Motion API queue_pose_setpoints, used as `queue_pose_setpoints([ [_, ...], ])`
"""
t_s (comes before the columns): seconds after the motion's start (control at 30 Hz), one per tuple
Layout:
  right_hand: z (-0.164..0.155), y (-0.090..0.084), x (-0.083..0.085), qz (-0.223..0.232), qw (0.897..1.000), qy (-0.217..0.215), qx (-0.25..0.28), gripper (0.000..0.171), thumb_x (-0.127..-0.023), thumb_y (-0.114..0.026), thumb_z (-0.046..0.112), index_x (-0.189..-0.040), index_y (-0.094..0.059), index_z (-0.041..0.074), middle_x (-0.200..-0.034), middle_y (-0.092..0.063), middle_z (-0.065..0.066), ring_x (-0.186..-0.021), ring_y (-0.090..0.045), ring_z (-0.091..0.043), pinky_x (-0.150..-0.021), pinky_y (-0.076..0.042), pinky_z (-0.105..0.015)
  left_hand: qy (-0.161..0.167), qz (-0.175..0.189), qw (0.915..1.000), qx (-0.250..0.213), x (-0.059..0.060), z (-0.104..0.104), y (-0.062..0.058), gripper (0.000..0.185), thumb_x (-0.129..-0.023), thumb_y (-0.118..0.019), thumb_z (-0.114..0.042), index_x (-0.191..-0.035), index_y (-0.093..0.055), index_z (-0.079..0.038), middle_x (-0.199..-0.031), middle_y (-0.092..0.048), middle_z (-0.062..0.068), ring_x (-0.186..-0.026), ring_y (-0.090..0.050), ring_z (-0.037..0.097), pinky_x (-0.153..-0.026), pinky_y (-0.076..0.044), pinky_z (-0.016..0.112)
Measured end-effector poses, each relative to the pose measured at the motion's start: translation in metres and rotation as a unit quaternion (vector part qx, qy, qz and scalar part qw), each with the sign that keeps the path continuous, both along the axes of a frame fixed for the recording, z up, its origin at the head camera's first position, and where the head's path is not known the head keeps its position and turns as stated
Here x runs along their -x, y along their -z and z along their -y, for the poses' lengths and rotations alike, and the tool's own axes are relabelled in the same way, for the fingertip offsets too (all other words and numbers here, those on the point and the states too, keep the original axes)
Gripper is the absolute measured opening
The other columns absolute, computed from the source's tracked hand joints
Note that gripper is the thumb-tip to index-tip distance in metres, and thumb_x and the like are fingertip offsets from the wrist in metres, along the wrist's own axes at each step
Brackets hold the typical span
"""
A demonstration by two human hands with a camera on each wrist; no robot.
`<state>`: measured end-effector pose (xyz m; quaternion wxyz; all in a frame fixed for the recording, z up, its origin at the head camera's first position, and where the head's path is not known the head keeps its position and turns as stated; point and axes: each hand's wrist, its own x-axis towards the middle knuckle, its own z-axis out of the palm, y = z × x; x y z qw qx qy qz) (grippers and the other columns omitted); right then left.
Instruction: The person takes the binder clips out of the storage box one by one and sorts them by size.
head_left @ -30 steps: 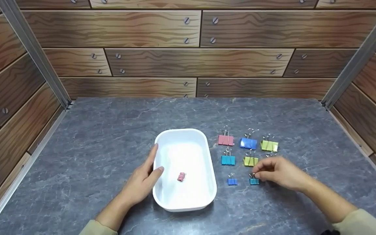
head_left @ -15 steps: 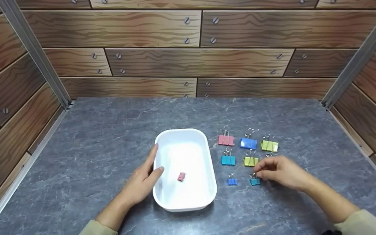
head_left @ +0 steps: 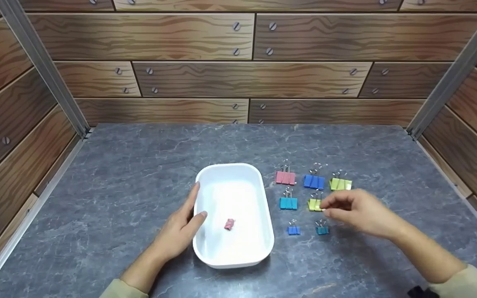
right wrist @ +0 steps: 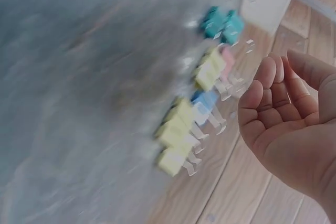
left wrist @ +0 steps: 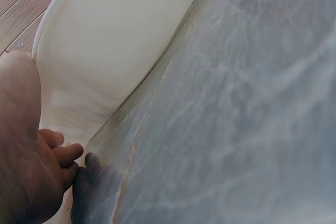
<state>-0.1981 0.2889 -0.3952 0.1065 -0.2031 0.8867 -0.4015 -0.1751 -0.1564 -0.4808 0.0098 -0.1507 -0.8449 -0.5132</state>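
Note:
A white tray (head_left: 265,223) holds a small pink binder clip (head_left: 229,224). My left hand (head_left: 177,231) grips its left side, thumb over the rim and fingers along the outer wall. My right hand (head_left: 362,213) hovers above the binder clips at the right, thumb and fingers loosely bent and apart; the right wrist view shows nothing between them. Closest below are a small teal clip (head_left: 322,230) and a yellow-green clip (head_left: 314,205). A small blue clip (head_left: 293,230) and a larger teal clip (head_left: 288,203) lie nearer the tray.
A back row has a large pink clip (head_left: 285,178), a large blue clip (head_left: 314,182) and a large yellow-green clip (head_left: 340,184). Another yellow-green clip (right wrist: 173,160) shows in the right wrist view. Wood-patterned walls (head_left: 246,78) enclose the grey marbled tabletop (head_left: 147,153).
My right hand has let go of the small teal clip and risen slightly, after nudging it a little. The left hand and tray stay in place.

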Motion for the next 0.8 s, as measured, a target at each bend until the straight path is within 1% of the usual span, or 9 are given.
queue_pose_setpoints([
  [0.1, 0.017, -0.007, -0.003, -0.011, 1.0, -0.018, 0.003, 0.014, -0.098, -0.077, 0.017, -0.109, -0.078, 0.009, -0.1, -0.075, -0.003, -0.089, -0.07, -0.015, -0.079, -0.061, -0.028, -0.003, 0.001, 1.0, 0.001, 0.0, 0.0, 0.0, 0.073, -0.111, -0.054, -0.032, -0.173, -0.016, -0.022, -0.173, -0.023, 0.007, -0.155, -0.032, 0.027, -0.121, -0.036, 0.046],
  [0.23, 0.042, -0.014, -0.006, -0.012, 0.998, -0.051, 0.027, 0.011, -0.098, -0.077, 0.018, -0.108, -0.079, 0.014, -0.101, -0.076, -0.003, -0.092, -0.071, -0.016, -0.082, -0.061, -0.029, -0.005, 0.002, 1.0, 0.005, 0.0, -0.001, 0.0, 0.072, -0.111, -0.054, -0.029, -0.173, -0.016, -0.021, -0.174, -0.023, 0.008, -0.155, -0.032, 0.028, -0.12, -0.036, 0.046],
  [0.33, 0.062, -0.019, -0.005, -0.011, 0.995, -0.074, 0.058, 0.01, -0.099, -0.077, 0.017, -0.108, -0.079, 0.013, -0.101, -0.076, -0.003, -0.092, -0.071, -0.016, -0.082, -0.061, -0.029, -0.006, 0.001, 1.0, 0.007, 0.0, -0.002, -0.001, 0.072, -0.111, -0.054, -0.03, -0.172, -0.017, -0.022, -0.173, -0.024, 0.008, -0.154, -0.033, 0.028, -0.12, -0.036, 0.047],
  [0.43, 0.083, -0.021, -0.003, -0.019, 0.992, -0.093, 0.079, 0.01, -0.098, -0.078, 0.015, -0.107, -0.08, 0.011, -0.1, -0.077, -0.004, -0.089, -0.07, -0.016, -0.08, -0.061, -0.028, -0.006, 0.001, 1.0, 0.007, 0.0, -0.001, -0.001, 0.072, -0.111, -0.054, -0.033, -0.173, -0.017, -0.022, -0.173, -0.024, 0.008, -0.154, -0.033, 0.027, -0.121, -0.036, 0.047],
  [0.5, 0.096, -0.022, -0.001, -0.028, 0.991, -0.103, 0.08, 0.011, -0.097, -0.078, 0.014, -0.107, -0.08, 0.01, -0.099, -0.077, -0.002, -0.086, -0.069, -0.015, -0.077, -0.06, -0.028, -0.005, 0.003, 1.0, 0.006, 0.0, -0.002, -0.001, 0.072, -0.111, -0.053, -0.033, -0.173, -0.016, -0.022, -0.173, -0.024, 0.009, -0.155, -0.033, 0.028, -0.121, -0.036, 0.047],
  [0.6, 0.115, -0.021, 0.002, -0.033, 0.989, -0.117, 0.081, 0.012, -0.097, -0.077, 0.012, -0.109, -0.08, 0.01, -0.099, -0.077, 0.0, -0.085, -0.069, -0.014, -0.076, -0.06, -0.028, -0.006, 0.005, 1.0, 0.006, 0.0, -0.002, 0.0, 0.072, -0.111, -0.053, -0.031, -0.173, -0.016, -0.021, -0.173, -0.024, 0.01, -0.154, -0.034, 0.028, -0.12, -0.037, 0.046],
  [0.67, 0.127, -0.019, 0.005, -0.031, 0.989, -0.124, 0.079, 0.013, -0.097, -0.077, 0.011, -0.109, -0.079, 0.009, -0.098, -0.077, 0.001, -0.086, -0.07, -0.014, -0.077, -0.061, -0.028, -0.008, 0.003, 0.9999, 0.009, 0.0, -0.002, 0.0, 0.072, -0.111, -0.053, -0.029, -0.172, -0.016, -0.02, -0.173, -0.025, 0.01, -0.154, -0.034, 0.028, -0.12, -0.037, 0.046],
  [0.8, 0.146, -0.012, 0.012, -0.013, 0.988, -0.131, 0.085, 0.012, -0.098, -0.075, 0.01, -0.109, -0.079, 0.007, -0.096, -0.075, 0.0, -0.085, -0.069, -0.013, -0.076, -0.059, -0.027, -0.01, -0.004, 0.9999, 0.013, 0.0, -0.002, 0.0, 0.072, -0.111, -0.054, -0.03, -0.172, -0.018, -0.02, -0.172, -0.027, 0.01, -0.153, -0.036, 0.027, -0.12, -0.037, 0.046],
])
